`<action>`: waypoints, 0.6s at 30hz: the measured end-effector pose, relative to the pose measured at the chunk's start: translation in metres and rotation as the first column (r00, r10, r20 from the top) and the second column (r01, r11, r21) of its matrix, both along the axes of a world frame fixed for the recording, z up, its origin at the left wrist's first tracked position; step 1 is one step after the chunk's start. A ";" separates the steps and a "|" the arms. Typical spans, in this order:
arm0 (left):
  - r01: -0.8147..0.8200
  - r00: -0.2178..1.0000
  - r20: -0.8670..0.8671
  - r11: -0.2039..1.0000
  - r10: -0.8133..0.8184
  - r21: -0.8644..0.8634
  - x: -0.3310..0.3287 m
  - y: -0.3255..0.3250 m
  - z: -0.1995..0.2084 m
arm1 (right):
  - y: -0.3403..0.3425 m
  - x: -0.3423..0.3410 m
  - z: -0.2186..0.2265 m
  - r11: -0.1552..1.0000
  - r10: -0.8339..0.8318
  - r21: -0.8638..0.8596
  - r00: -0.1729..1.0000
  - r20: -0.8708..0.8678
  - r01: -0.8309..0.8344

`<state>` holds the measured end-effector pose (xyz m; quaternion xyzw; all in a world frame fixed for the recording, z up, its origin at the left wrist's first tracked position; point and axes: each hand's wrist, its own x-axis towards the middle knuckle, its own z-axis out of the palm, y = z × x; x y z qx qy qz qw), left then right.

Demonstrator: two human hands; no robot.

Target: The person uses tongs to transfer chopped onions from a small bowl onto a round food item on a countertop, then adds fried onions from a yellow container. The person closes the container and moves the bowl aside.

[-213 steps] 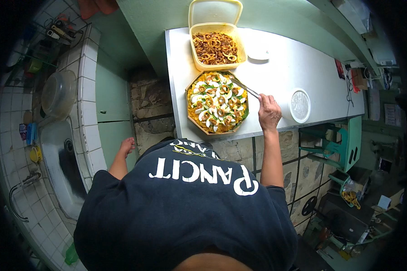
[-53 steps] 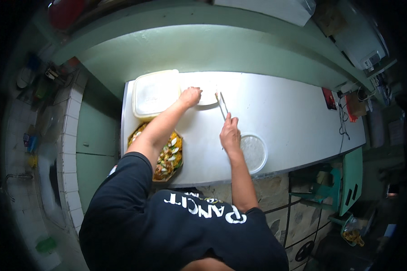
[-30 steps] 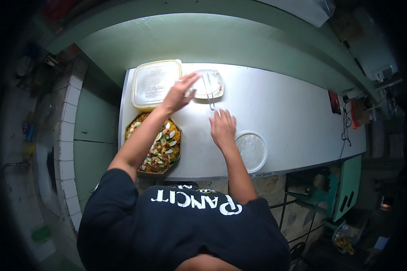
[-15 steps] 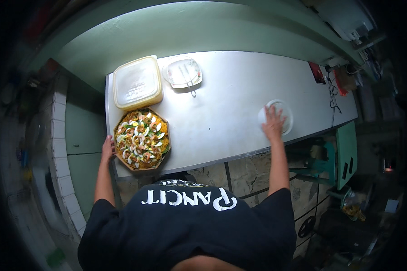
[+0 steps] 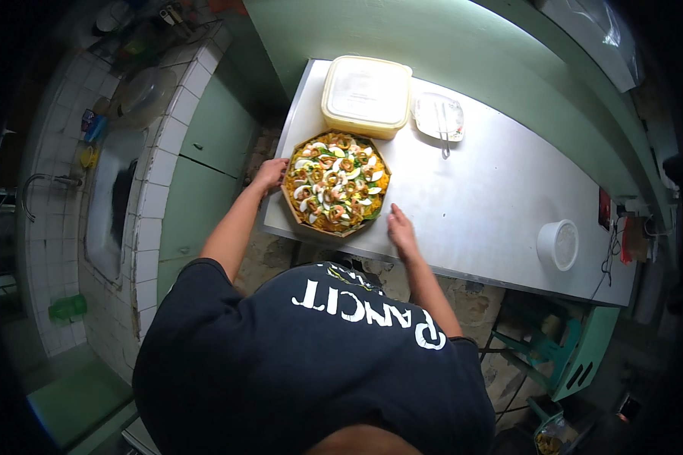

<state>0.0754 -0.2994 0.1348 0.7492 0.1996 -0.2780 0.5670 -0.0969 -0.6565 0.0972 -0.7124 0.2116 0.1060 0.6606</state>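
Note:
An octagonal tray of noodles [image 5: 334, 186] lies near the table's left end, topped with egg slices, shrimp, brown rings and bits of green. My left hand [image 5: 270, 175] is on the tray's left side, its fingers against the rim and partly hidden. To the right of the tray is my right hand [image 5: 402, 229], empty, fingers stretched toward the tray with a small gap between them. Just behind the tray stands a yellow lidded tub [image 5: 366, 92]. A pair of tongs [image 5: 442, 130] rests across a small patterned plate [image 5: 454, 114] beside that tub.
A round white tub [image 5: 558, 245] stands near the right end of the white table [image 5: 493, 189]. Cables and a red item [image 5: 604, 208] are at the far right. Left of me is a tiled counter with a sink [image 5: 112, 201]; a green chair [image 5: 558, 349] stands below the table's right.
My right hand has left the round white tub and come left to beside the tray. My left hand stays at the tray's left side. The view has turned left.

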 end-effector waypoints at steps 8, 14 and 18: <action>0.180 0.931 0.247 0.927 -0.268 0.329 0.012 -0.004 -0.006 | 0.067 0.033 0.034 0.809 -0.408 0.415 0.906 -0.113 0.416; 0.095 0.987 -0.123 0.992 -0.105 -0.081 0.016 -0.007 0.014 | 0.061 0.041 0.066 0.749 -0.427 0.367 0.826 -0.367 0.551; 0.177 0.959 -0.193 0.971 -0.206 -0.160 0.027 -0.006 0.009 | 0.060 0.044 0.061 0.707 -0.498 0.293 0.747 -0.440 0.644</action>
